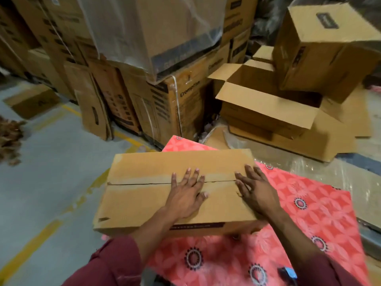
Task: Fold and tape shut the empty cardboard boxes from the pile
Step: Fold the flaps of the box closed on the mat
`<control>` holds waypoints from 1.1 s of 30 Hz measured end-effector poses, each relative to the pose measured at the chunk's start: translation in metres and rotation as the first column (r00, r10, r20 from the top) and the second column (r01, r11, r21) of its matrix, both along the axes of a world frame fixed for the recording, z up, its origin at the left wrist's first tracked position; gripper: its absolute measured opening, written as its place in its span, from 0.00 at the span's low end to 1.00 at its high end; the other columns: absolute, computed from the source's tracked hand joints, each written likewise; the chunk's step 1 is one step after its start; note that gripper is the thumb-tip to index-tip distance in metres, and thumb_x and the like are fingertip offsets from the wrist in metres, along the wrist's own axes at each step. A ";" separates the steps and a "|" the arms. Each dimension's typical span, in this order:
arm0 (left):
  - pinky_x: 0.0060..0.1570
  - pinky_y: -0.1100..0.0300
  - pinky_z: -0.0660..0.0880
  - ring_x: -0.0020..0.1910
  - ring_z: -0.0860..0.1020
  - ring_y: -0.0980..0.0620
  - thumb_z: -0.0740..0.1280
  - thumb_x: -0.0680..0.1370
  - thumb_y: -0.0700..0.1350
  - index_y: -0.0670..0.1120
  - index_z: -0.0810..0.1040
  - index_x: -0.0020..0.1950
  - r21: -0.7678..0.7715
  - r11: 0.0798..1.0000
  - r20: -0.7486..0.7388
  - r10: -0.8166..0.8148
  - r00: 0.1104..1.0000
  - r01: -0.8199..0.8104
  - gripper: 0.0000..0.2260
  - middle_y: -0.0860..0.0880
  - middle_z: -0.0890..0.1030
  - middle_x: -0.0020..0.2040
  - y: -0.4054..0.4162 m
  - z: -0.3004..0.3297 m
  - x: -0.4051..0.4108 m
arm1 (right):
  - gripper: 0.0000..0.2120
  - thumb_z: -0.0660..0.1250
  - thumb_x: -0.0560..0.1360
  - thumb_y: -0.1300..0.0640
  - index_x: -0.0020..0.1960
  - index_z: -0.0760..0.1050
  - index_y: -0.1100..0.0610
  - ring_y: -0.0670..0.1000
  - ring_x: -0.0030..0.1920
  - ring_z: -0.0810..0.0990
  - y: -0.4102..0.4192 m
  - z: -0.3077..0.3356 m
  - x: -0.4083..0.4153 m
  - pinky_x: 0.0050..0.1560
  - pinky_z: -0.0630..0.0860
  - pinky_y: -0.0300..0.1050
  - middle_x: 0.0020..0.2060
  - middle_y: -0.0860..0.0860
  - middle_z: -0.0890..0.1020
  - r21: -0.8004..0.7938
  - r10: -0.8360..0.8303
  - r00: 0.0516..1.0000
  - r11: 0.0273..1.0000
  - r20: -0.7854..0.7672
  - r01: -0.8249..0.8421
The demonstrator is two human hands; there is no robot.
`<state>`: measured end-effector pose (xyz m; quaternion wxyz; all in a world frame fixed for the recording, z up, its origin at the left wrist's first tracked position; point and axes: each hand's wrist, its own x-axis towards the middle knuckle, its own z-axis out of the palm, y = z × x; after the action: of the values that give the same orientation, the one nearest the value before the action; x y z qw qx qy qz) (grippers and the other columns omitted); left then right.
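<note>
A closed cardboard box point(175, 193) lies on a red patterned mat point(309, 213), its two top flaps folded down so that their edges meet in a seam point(144, 183) running across the lid. The person's left hand point(186, 195) lies flat on the lid with straight, spread fingers; the fingertips reach just past the seam onto the far flap, while the palm rests on the near flap. The right hand point(254, 189) is also flat and open, fingers splayed, pressing near the box's right end; its fingertips touch the far flap and its heel lies on the near flap close to the right edge. Neither hand grips anything. No tape shows on the seam between or beside the fingers. Both arms come from dark red sleeves point(115, 263). Well beyond the fingertips, an open cardboard box point(266, 106) stands with flaps spread, another box point(321, 48) tilted on top behind it. Farther left rises a stack of printed cartons point(165, 104), partly under clear plastic sheeting point(150, 32). Near the right forearm a small blue object point(288, 272) lies on the mat; it is too blurred to identify.
</note>
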<state>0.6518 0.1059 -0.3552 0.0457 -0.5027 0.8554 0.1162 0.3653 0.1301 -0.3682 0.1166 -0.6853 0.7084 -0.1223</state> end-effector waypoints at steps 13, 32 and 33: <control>0.74 0.26 0.34 0.84 0.38 0.44 0.40 0.80 0.71 0.46 0.46 0.86 0.027 0.936 -0.017 -0.350 0.936 0.351 0.42 0.44 0.40 0.85 -0.016 -0.007 -0.071 | 0.27 0.49 0.83 0.39 0.79 0.66 0.43 0.60 0.81 0.58 0.077 0.009 -0.033 0.77 0.65 0.57 0.82 0.54 0.61 0.118 -0.319 0.943 0.937 -0.096 0.329; 0.74 0.25 0.41 0.84 0.41 0.37 0.47 0.77 0.77 0.46 0.47 0.86 0.020 0.959 -0.010 -0.283 0.959 0.284 0.47 0.35 0.45 0.84 0.049 0.000 -0.164 | 0.32 0.66 0.67 0.57 0.72 0.76 0.47 0.55 0.66 0.80 0.248 -0.038 -0.101 0.63 0.77 0.48 0.67 0.51 0.81 0.487 -0.565 0.825 0.716 -0.017 0.500; 0.75 0.25 0.41 0.84 0.41 0.38 0.46 0.77 0.77 0.46 0.46 0.86 0.017 0.963 -0.010 -0.270 0.963 0.270 0.47 0.35 0.44 0.84 0.050 -0.001 -0.165 | 0.32 0.66 0.69 0.56 0.73 0.75 0.45 0.55 0.64 0.81 0.250 -0.046 -0.108 0.60 0.78 0.47 0.66 0.51 0.82 0.522 -0.526 0.850 0.715 -0.036 0.464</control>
<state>0.4866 0.1557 -0.3562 0.0624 -0.3806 0.9150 0.1185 0.2573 0.3798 -0.4142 0.2980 -0.4057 0.8640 0.0045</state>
